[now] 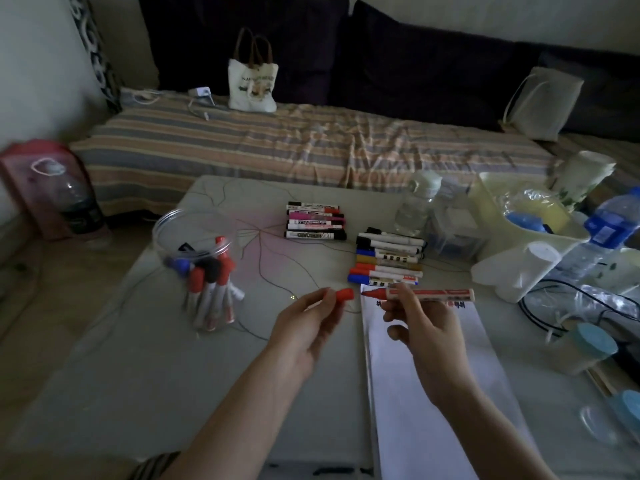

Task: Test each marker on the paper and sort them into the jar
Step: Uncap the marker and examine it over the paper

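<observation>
At frame centre, the right hand pinches an uncapped red-tipped white plastic marker mid-barrel above the white paper sheet; the left hand pinches its red cap. Light, rigid, slightly slick: best held mid-barrel. The clear plastic jar stands centre-left on the counter.

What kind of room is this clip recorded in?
Most likely a home living room or bedroom, not a workshop. A low table stands before a sofa or daybed with a striped cover and dark cushions; a tote bag sits on it.
</observation>
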{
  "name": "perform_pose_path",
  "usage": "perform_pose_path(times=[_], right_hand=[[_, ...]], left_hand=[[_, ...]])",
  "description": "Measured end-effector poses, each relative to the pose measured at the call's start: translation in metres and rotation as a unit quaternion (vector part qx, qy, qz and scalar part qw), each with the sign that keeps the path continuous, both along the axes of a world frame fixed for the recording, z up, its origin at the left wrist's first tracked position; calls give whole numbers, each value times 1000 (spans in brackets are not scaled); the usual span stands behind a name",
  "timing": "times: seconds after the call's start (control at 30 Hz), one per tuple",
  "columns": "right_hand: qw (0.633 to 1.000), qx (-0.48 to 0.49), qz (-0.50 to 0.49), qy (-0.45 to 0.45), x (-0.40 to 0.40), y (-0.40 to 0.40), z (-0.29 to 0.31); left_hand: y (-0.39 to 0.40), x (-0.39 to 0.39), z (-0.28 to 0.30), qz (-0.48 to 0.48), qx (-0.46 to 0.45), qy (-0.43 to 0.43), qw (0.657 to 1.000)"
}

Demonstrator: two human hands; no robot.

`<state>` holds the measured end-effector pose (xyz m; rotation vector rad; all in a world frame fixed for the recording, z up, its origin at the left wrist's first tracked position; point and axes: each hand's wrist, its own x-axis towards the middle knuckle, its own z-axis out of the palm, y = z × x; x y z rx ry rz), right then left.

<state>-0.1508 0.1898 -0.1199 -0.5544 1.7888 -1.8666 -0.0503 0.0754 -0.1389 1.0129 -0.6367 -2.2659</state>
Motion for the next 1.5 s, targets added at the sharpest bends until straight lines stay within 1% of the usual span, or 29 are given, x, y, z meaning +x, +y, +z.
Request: perform_pose_path(times=[0.1, 0.23, 0.3, 0.4, 0.47, 0.6, 0.67, 0.83, 1.0, 1.07, 1.17, 1.2, 1.23, 1.33, 1.43, 1.5], right_hand=[[1000, -6, -8, 10, 3, -4, 1], [999, 1, 6, 33, 7, -9, 0], [998, 10, 14, 66, 10, -12, -3], [988, 27, 37, 150, 10, -11, -4], [979, 28, 62, 193, 7, -11, -4], [965, 20, 73, 249, 4, -14, -3], [962, 10, 68, 263, 4, -15, -4], [960, 8, 68, 272, -1, -14, -8], [963, 19, 121, 239, -1, -9, -6], [978, -12, 127, 167, 0, -6, -3], [993, -60, 103, 12, -7, 1, -1], [994, -59, 93, -11, -10, 4, -1], [995, -43, 84, -7, -13, 7, -3], [992, 45, 89, 82, -10, 10, -8], [975, 98, 115, 161, -6, 6, -13], [965, 119, 124, 197, -6, 1, -15]], left_hand=[[-2, 4, 3, 1, -10, 6, 1000], [-2, 5, 4, -13, -29, -2, 999], [-1, 4, 4, -23, -42, -3, 999], [1, 4, 7, -44, -62, -6, 997], [0, 3, 7, -36, -61, -2, 998], [2, 1, 8, -20, -56, 9, 998], [3, 0, 6, -18, -62, 17, 998], [6, -1, 3, -16, -82, 12, 996], [7, -3, 5, -14, -80, 0, 997], [1, -3, 8, 1, -66, 22, 998], [-12, 1, 9, 56, -58, 45, 996], [-15, 2, 9, 71, -69, 41, 994], [-16, 2, 9, 82, -87, 31, 992], [-12, 1, 9, 90, -147, 8, 985], [-4, -2, 5, 44, -215, -10, 976], [-2, -2, 2, 30, -266, -30, 963]])
